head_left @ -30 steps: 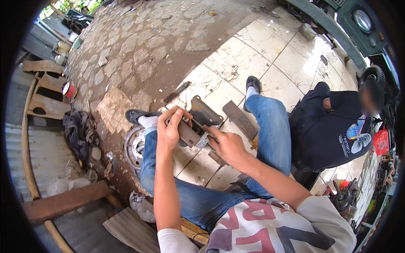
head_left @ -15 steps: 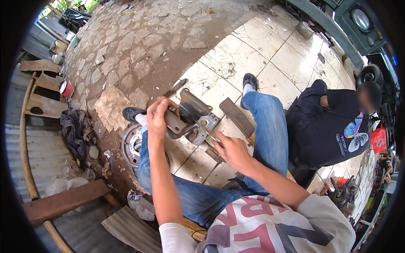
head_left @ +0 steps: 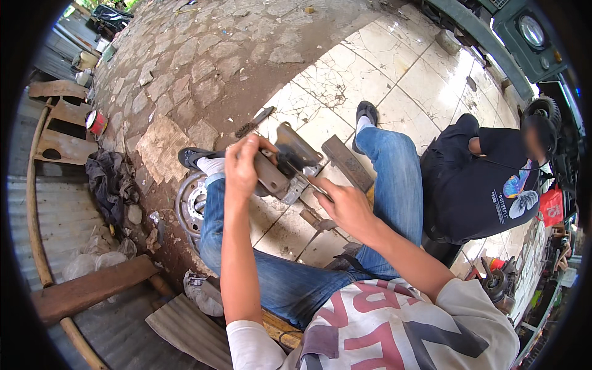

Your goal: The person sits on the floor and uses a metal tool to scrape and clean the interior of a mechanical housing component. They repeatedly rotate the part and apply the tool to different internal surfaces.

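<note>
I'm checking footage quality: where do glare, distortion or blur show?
Head view: glare washes out some white tiles; edges bow toward the black fisheye rim; a blurred patch covers the co-worker's head; left hand and right hand look fairly clear.

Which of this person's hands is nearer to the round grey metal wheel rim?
Left. In the picture, the left hand is above and to the right of the rim; the right hand is about level with it but much farther to the right.
</note>
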